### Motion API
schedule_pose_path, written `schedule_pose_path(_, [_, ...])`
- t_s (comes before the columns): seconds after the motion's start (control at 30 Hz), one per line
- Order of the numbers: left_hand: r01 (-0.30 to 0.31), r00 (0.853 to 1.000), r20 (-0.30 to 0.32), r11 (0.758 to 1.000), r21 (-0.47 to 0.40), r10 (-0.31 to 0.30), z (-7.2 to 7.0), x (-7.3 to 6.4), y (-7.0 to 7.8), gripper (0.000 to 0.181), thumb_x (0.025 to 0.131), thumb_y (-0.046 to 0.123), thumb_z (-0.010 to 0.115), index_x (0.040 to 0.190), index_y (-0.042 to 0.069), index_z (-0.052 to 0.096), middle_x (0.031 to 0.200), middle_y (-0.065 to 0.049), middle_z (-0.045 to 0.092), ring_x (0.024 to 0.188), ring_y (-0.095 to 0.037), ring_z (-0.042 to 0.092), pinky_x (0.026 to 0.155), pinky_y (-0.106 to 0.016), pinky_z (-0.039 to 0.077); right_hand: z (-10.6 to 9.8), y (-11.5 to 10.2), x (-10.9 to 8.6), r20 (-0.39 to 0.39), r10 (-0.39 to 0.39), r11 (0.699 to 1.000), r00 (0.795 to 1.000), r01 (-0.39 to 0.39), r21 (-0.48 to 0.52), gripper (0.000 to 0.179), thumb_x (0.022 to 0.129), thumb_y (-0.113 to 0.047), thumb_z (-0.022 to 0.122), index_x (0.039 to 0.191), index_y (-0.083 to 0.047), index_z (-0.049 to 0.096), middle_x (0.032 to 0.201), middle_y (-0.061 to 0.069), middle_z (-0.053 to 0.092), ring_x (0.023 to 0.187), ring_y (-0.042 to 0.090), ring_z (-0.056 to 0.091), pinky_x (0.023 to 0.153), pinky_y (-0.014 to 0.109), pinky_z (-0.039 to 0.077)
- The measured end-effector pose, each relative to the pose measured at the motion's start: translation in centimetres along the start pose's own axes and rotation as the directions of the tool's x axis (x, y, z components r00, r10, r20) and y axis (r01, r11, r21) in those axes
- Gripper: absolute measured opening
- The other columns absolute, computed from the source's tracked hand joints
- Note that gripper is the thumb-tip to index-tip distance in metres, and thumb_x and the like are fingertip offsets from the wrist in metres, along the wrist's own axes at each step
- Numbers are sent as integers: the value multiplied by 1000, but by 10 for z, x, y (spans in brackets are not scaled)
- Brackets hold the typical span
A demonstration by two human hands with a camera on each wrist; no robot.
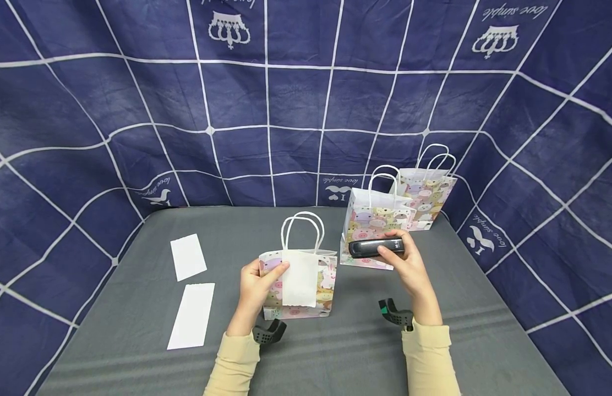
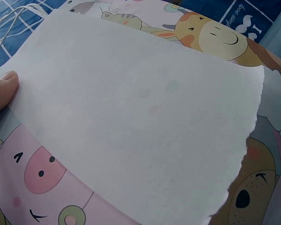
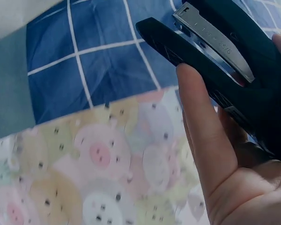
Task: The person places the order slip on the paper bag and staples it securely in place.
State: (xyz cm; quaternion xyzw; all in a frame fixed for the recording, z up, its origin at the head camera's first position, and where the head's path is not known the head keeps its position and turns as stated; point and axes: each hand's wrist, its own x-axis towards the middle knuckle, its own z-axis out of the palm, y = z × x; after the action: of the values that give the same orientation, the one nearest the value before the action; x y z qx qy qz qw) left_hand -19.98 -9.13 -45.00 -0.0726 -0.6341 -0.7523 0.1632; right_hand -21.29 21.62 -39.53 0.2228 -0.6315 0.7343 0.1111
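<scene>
My left hand (image 1: 256,281) grips the left side of a small paper gift bag (image 1: 326,286) printed with cartoon animals, its thumb pressing the edge of a white slip of paper (image 1: 300,280). The slip lies flat against the bag's front below the white twisted handles; its torn edge shows in the left wrist view. My right hand (image 1: 410,264) holds a black stapler (image 1: 370,248), raised to the right of the bag. Seen from the right wrist, the stapler's jaws stand apart with nothing between them.
Two more animal-print bags stand at the back right, a nearer bag (image 1: 367,220) and a farther bag (image 1: 427,192). On the left of the grey table (image 1: 345,352) lie a shorter white slip (image 1: 188,257) and a longer white slip (image 1: 192,316). A blue checked curtain (image 1: 296,99) surrounds the table.
</scene>
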Motion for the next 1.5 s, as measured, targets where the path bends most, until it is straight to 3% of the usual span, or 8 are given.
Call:
schedule_pose_path(0.13, [-12,1000,11,1000,-2,12,3,-3,14,10,78,-2,73,84,-7,67,70,2,68,58,-11,63,51,-27,52,9,-4,7,42,-38,999,998,38,8,41,84,17,51,123,6,41,112,8,56,98,15,60,78,28,52])
schedule_pose_path(0.23, [-17,1000,14,1000,7,17,4,-5,24,8,78,-3,73,82,-8,66,70,2,67,58,-11,62,51,-27,52,16,-10,13,67,-55,996,996,49,80,51,82,17,51,129,6,36,116,9,54,102,16,57,81,27,50])
schedule_pose_path(0.43, [5,1000,16,1000,17,-6,5,-5,27,11,79,-3,73,83,-9,66,69,2,67,58,-12,63,51,-28,52,28,-20,22,98,-66,969,993,40,244,65,80,16,53,135,-11,32,117,9,55,104,19,56,83,27,49])
schedule_pose_path(0.67, [10,1000,16,1000,2,-10,5,-5,25,15,78,-2,74,85,-12,65,68,3,67,57,-12,62,50,-28,52,40,-28,34,172,-136,940,976,72,334,61,81,11,60,135,-6,36,119,16,61,111,26,57,89,33,47])
schedule_pose_path(0.97, [19,999,25,1000,11,-20,4,-5,25,17,79,0,73,87,-12,65,70,4,67,59,-13,63,52,-29,53,55,-38,38,286,-183,955,941,100,280,44,81,6,66,121,-6,55,116,11,59,104,27,61,86,36,50])
schedule_pose_path(1.23, [35,999,0,999,16,-35,0,-1,7,15,78,2,76,85,-7,67,69,1,67,57,-12,62,51,-28,52,80,-43,43,423,-238,966,874,169,194,53,79,-7,75,127,-11,55,111,3,65,96,16,63,84,29,49])
schedule_pose_path(1.4, [-7,1000,-9,1000,20,7,-1,0,-1,15,76,7,78,83,-4,68,69,1,67,56,-10,60,49,-26,50,96,-46,46,441,-207,977,873,204,56,56,78,-4,76,127,3,51,112,4,63,94,19,63,84,34,50])
schedule_pose_path(1.5, [-12,1000,4,1000,23,12,2,-3,10,16,77,4,76,83,-7,67,69,2,67,57,-12,60,50,-27,51,101,-47,48,437,-177,979,882,205,-17,59,78,-3,76,128,10,47,113,13,62,95,23,63,85,38,49])
